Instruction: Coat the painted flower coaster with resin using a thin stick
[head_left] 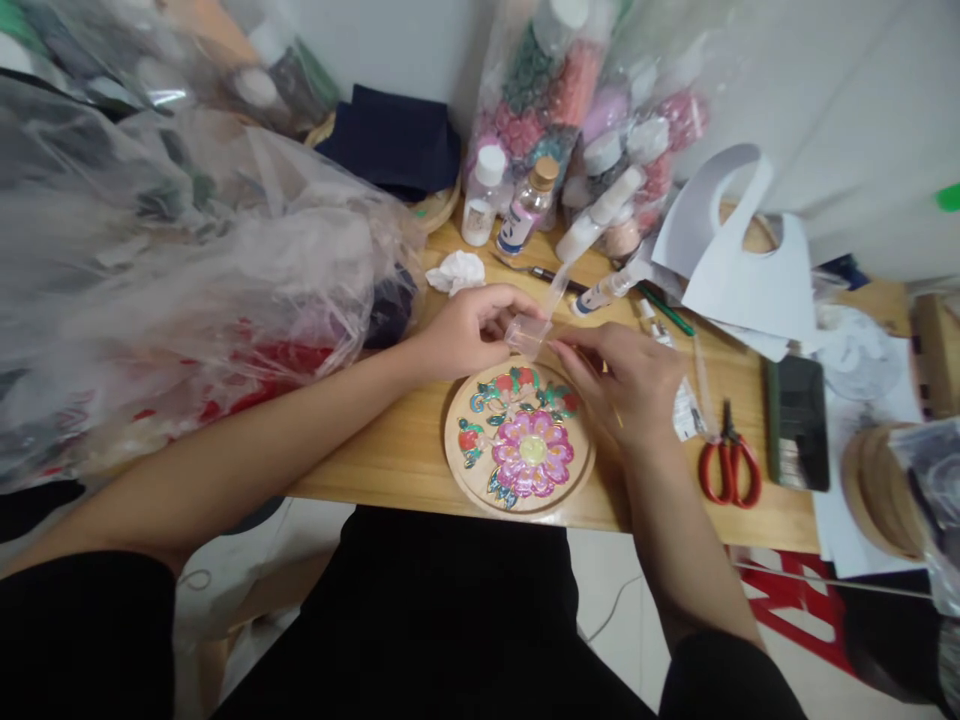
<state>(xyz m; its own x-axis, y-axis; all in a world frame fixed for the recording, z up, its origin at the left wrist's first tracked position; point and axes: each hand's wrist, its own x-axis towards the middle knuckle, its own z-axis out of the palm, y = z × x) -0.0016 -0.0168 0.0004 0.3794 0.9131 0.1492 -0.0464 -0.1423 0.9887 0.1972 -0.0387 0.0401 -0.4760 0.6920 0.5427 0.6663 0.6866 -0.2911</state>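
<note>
A round wooden plaque (519,441) with a painted pink flower and green leaves lies on the wooden table (390,450) near its front edge. Just beyond the plaque, my left hand (466,328) and my right hand (628,384) meet over a small clear plastic piece (529,331) with a clear strip rising from it. Both hands have their fingers pinched on that clear piece. My right wrist passes over the plaque's right rim.
Red-handled scissors (726,462) and a black phone (796,420) lie to the right. Small bottles (482,197) and bags of beads (570,90) stand at the back. A large clear plastic bag (172,270) fills the left. White paper cutouts (739,255) lie back right.
</note>
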